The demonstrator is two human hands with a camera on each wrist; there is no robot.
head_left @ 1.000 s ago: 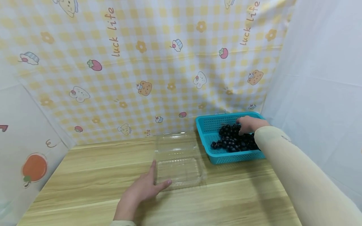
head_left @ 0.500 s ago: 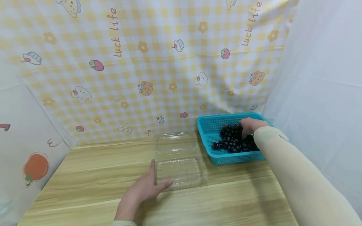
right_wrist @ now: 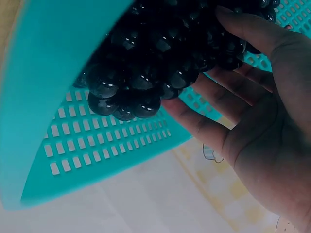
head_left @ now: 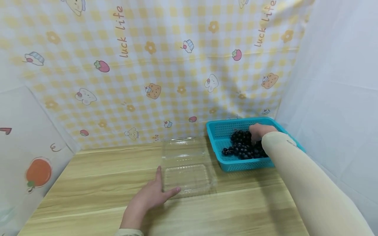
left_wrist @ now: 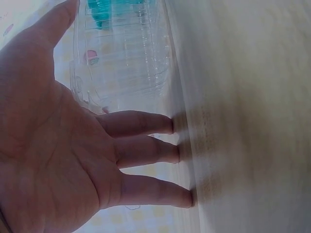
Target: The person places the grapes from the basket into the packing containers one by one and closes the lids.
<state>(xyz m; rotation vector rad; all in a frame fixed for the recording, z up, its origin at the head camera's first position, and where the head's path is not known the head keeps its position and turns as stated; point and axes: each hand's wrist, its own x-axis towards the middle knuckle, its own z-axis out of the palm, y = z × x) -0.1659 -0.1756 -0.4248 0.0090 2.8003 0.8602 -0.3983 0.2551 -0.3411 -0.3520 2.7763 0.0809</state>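
Note:
In the head view my left hand (head_left: 150, 196) lies at the near left corner of a clear plastic clamshell box (head_left: 187, 178), which stands opened flat with its lid (head_left: 183, 149) behind. The left wrist view shows this hand (left_wrist: 63, 150) with fingers spread, fingertips on the table beside the clear box (left_wrist: 126, 53). Over at the right, my right hand (head_left: 261, 131) reaches down into a turquoise basket (head_left: 246, 166) of dark grapes (head_left: 243, 150). From the right wrist, thumb and fingers of that hand (right_wrist: 262, 107) hold a bunch of grapes (right_wrist: 146, 68) from both sides; some fingertips are hidden.
The wooden table (head_left: 103, 183) runs back to a yellow checked cloth (head_left: 133, 72) hanging behind. A white sheet (head_left: 333, 108) closes off the right side, near the basket. Another printed sheet (head_left: 17, 137) hangs at the left.
My right hand has shifted slightly within the basket, staying at the grapes. The left hand and the clear box stay in place; the head view has shifted a little.

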